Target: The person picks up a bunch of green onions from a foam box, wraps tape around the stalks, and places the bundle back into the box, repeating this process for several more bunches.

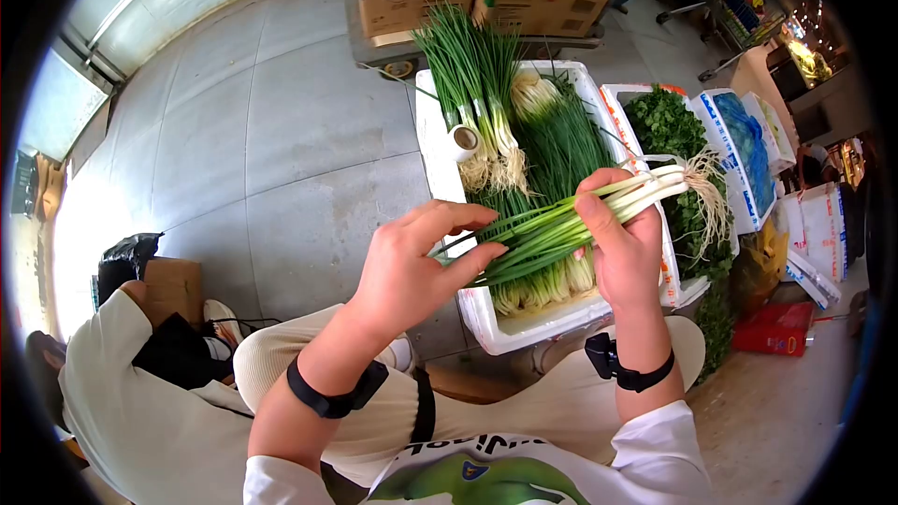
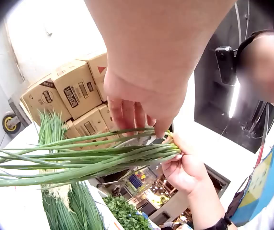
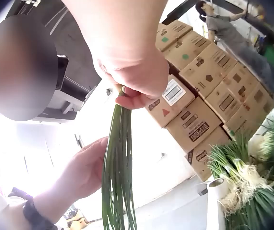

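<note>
My right hand [image 1: 625,248] grips a bunch of scallions [image 1: 561,229] around the lower stems. The white stems and stringy roots [image 1: 706,192] stick out past it to the right, and the green leaves trail left. At the leaves is my left hand [image 1: 412,257], thumb and forefinger apart, fingers loosely bent. In the left wrist view the bunch [image 2: 127,158] stretches across below this hand. The right wrist view has the leaves [image 3: 119,167] hanging down from the right hand [image 3: 139,79], with the left hand [image 3: 86,165] beside them.
Below the hands stands a white foam box [image 1: 440,164] of scallions, with rooted bundles [image 1: 482,112] and a roll of tape [image 1: 463,142] on top. Leafy greens [image 1: 664,122] fill a box to its right. Cardboard boxes [image 1: 421,0] are stacked behind. Another person's leg [image 1: 122,383] is at left.
</note>
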